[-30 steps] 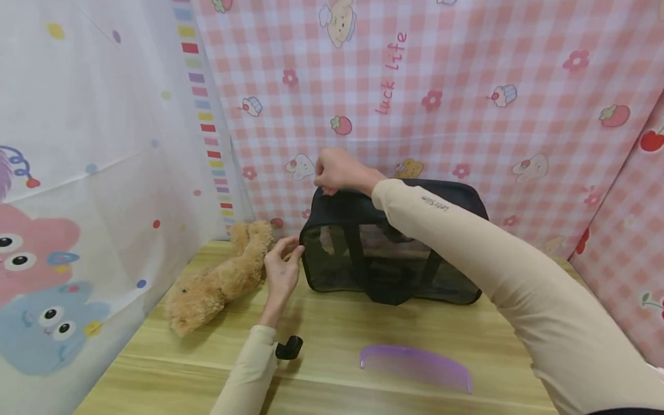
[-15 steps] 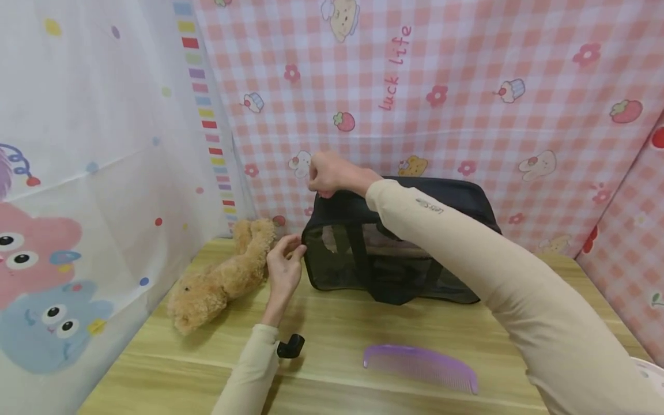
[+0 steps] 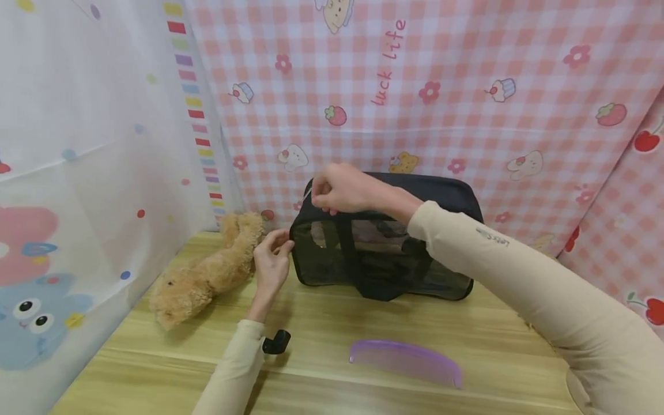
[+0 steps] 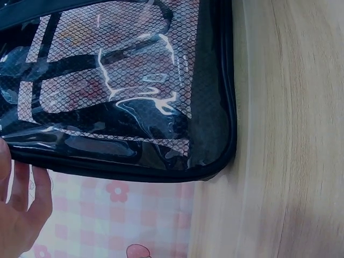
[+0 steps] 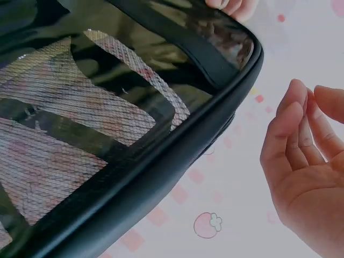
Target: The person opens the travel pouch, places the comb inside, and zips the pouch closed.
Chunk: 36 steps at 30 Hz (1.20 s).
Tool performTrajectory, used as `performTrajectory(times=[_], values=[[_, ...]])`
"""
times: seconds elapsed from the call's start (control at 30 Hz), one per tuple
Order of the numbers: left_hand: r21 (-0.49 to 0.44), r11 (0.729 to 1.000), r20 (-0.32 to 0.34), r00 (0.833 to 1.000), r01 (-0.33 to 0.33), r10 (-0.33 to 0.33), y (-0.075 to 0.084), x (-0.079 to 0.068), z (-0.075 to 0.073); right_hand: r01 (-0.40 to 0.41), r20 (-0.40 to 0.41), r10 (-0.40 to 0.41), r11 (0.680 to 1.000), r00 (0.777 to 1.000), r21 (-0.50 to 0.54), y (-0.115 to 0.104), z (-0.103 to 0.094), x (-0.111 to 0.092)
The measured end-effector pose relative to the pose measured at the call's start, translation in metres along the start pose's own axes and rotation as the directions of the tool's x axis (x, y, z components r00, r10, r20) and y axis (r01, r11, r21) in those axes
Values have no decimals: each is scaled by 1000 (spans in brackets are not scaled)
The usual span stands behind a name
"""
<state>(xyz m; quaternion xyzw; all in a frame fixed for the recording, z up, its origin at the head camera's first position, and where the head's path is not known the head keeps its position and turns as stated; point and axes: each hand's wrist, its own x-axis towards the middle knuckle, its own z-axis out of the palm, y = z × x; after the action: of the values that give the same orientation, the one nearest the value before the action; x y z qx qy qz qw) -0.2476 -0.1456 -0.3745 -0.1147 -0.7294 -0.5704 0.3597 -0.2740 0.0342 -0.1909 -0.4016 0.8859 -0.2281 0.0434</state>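
Note:
A black pet carrier (image 3: 321, 268) with see-through panels and a drooping front handle stands at the back of the table in the head view. My left hand (image 3: 272, 262) pinches its left edge between thumb and fingers; the left wrist view shows those fingers (image 4: 40, 196) hooked at the black piping. Over the carrier's top left corner is my right hand (image 3: 344, 187), thumb and fingertips drawn close together. In the right wrist view this hand (image 5: 306, 166) is apart from the black rim, loosely curled, with nothing visible between its fingers.
A tan plush toy (image 3: 199, 282) lies left of my left hand. In front of the carrier a purple comb (image 3: 407, 357) lies on the wooden table (image 3: 321, 392). A small black device (image 3: 277, 343) sits at my left wrist. Patterned cloths (image 3: 451, 127) hang close behind and beside.
My right hand has shifted right and nearer to me from the carrier's top left corner, its fingers loosening from a fist. My left hand keeps its place on the edge.

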Motion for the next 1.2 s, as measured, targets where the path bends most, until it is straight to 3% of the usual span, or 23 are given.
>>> performTrajectory(times=[0.07, 0.3, 0.43, 0.6, 0.87, 0.93, 1.2], values=[[0, 1000, 2, 1000, 2, -2, 0, 0, -1, 11, 0, -11, 1000, 1000, 23, 0, 1, -14], [8, 1000, -2, 1000, 19, -19, -40, 2, 3, 29, -78, -26, 999, 997, 40, 11, 5, -67], [10, 1000, -9, 1000, 10, -10, -40, 3, 4, 3, -129, 3, 999, 992, 43, 19, 12, -105], [-8, 1000, -14, 1000, 8, -8, -35, 6, 3, -72, -129, 85, 992, 988, 105, 42, 40, -151], [10, 1000, 1, 1000, 15, -15, 0, 3, -2, -207, -194, 242, 961, 951, 184, 76, 71, -204], [15, 1000, 0, 1000, 7, -7, 0, 3, -1, -229, -197, 270, 951, 943, 207, 81, 76, -213], [-8, 1000, -11, 1000, 18, -18, -38, 5, 2, -255, -155, 313, 916, 937, 310, 105, 100, -239]])
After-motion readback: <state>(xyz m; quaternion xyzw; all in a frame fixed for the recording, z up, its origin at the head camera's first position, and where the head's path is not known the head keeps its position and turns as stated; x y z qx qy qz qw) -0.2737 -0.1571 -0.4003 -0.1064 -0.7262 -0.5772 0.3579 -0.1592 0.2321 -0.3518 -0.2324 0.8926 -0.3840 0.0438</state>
